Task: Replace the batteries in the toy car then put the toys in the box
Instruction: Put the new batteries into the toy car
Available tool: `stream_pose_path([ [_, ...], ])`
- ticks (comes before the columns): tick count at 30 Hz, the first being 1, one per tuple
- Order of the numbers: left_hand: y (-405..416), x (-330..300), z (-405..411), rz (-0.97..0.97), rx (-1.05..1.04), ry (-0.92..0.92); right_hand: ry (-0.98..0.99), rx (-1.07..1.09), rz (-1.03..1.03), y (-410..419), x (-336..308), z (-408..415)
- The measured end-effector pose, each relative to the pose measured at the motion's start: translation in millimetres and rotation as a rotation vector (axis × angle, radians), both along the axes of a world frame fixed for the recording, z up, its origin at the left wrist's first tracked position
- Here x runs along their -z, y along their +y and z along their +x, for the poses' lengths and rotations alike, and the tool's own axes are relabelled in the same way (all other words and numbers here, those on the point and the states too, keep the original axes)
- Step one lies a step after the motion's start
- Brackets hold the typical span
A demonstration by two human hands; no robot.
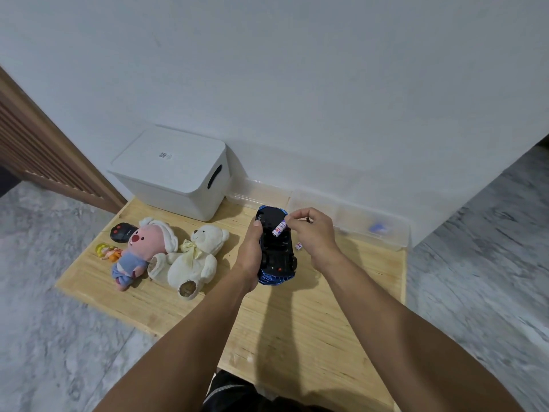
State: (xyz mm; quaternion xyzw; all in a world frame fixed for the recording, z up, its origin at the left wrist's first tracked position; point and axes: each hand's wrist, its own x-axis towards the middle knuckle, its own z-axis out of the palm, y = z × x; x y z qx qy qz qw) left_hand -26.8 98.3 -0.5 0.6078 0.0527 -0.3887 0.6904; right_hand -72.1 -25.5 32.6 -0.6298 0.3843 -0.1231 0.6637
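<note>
Left hand (251, 251) grips the blue toy car (276, 248) along its left side, car flipped belly-up over the wooden table (297, 322). Right hand (312, 230) pinches 1 battery (279, 228) by its end, fingertips curled, battery tilted over the car's underside, near its far end. Another small battery (299, 245) lies on the table just below the right hand, beside the car. Left of the left hand: white teddy bear (193, 257), pink plush (139, 248), small figurine (107, 251), black remote (123, 231). White lidded box (172, 173) sits beyond them, lid on. Clear tray (371, 227) beyond the right hand.
</note>
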Motion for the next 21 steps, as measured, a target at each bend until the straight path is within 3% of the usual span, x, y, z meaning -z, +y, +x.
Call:
stream_pose_path([
  [5, -0.4, -1.9, 2.9, -0.022, 0.006, 0.024, 0.030, 0.000, 0.098, -3.0, -8.2, 2.6],
  [10, 0.1, -3.2, 3.9, -0.014, 0.007, 0.035, 0.070, 0.074, 0.524, -8.1, -17.2, 3.4],
  [15, 1.3, -2.7, 4.1, -0.012, -0.026, 0.090, 0.146, 0.011, 0.656, -12.6, -15.1, 2.4],
  [18, 1.3, -0.4, 4.1, -0.006, -0.045, 0.101, 0.188, -0.107, 0.581, -11.5, -19.0, 0.4],
  [21, 1.6, 2.2, 4.4, -0.008, -0.040, 0.104, 0.260, -0.264, 0.278, -7.1, -23.0, 0.1],
])
